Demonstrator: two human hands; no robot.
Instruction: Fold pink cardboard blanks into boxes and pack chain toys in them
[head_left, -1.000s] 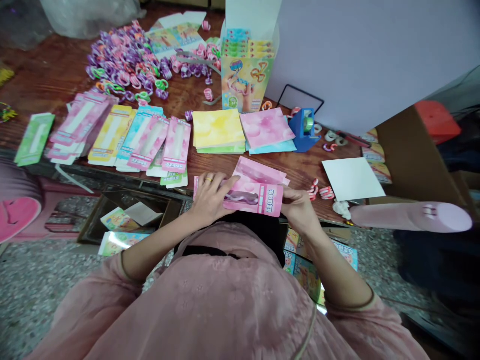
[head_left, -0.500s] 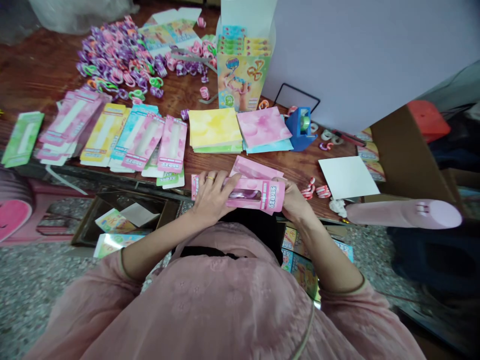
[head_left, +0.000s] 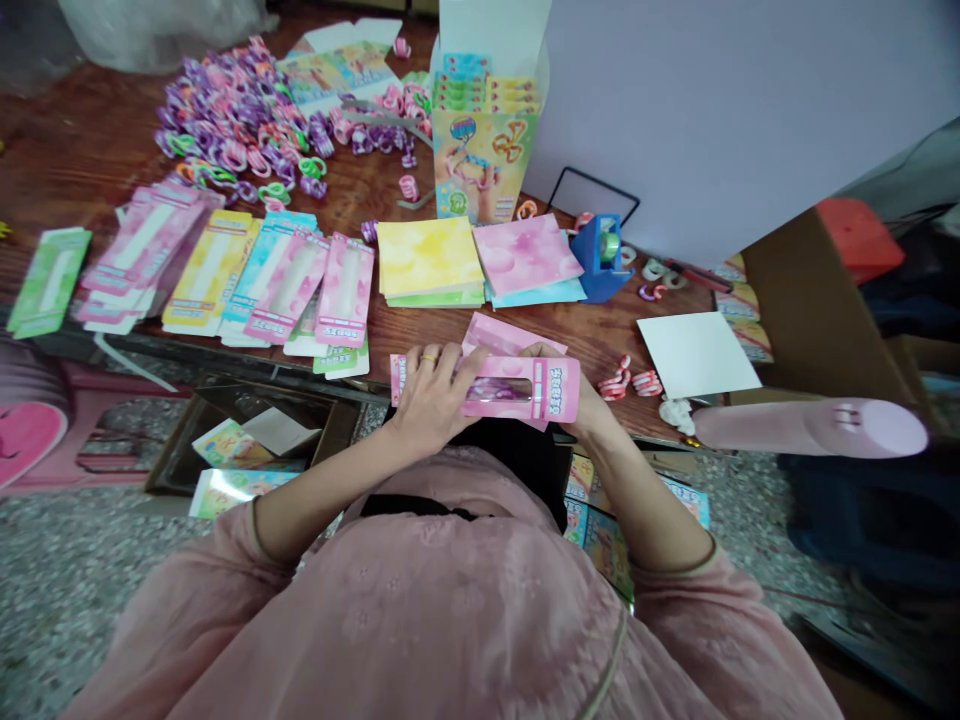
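The left hand (head_left: pixel 429 400), a ring on one finger, and the right hand (head_left: pixel 585 405) grip a pink card (head_left: pixel 544 390) held level and crosswise, just over the near edge of the wooden tabletop (head_left: pixel 600 335). The left grip is clamped across the card's left part, its fingers (head_left: pixel 442 365) laid over the face, with a narrow strip of card showing past them. The right grip is clamped on the card's right end, its fingers (head_left: pixel 534 350) showing above the top edge. A twisted pink-and-purple toy (head_left: pixel 499 390) sits in the card's clear window, between the hands and nearer the left one. A second pink card (head_left: pixel 502 335) lies just behind the first, partly under it. To the right are small twisted toys (head_left: pixel 619 380) and a white sheet (head_left: pixel 697 355). Farther off stand a blue tape dispenser (head_left: pixel 604 262) and a printed display box (head_left: pixel 480 165), with a heap of twisted toys (head_left: pixel 232 130) and rows of empty cards (head_left: pixel 345 290) on the left
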